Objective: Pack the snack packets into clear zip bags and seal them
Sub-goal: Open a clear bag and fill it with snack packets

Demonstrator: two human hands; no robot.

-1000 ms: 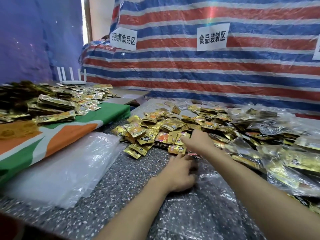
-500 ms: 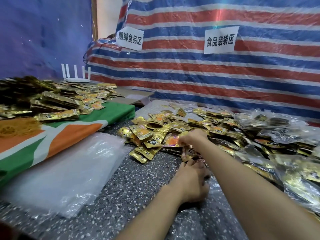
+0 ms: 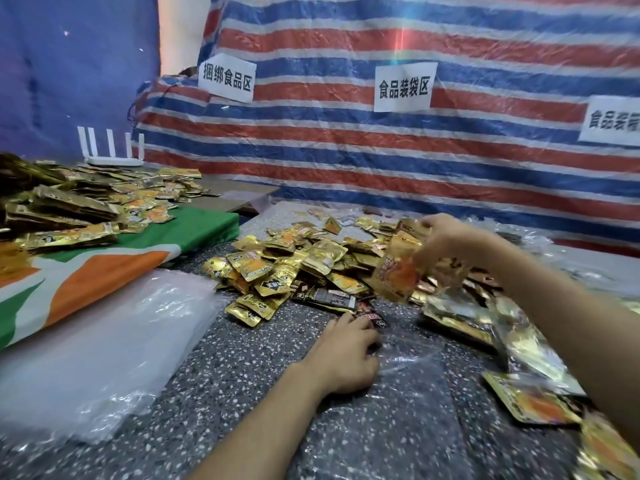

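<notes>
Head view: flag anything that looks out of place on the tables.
A white router stands behind the left table's packets, unrelated to packing. A few dark packets lie at the near edge of the gold pile by the left hand; perhaps just face down.

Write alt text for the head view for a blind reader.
The right hand holds a bunch of gold foil snack packets above the loose packet pile, while the left hand grips a clear plastic zip bag on the speckled grey table.

Dim bluish light, rainbow flare above; right hand (image 3: 446, 237) motion-blurred, edges warped.
</notes>
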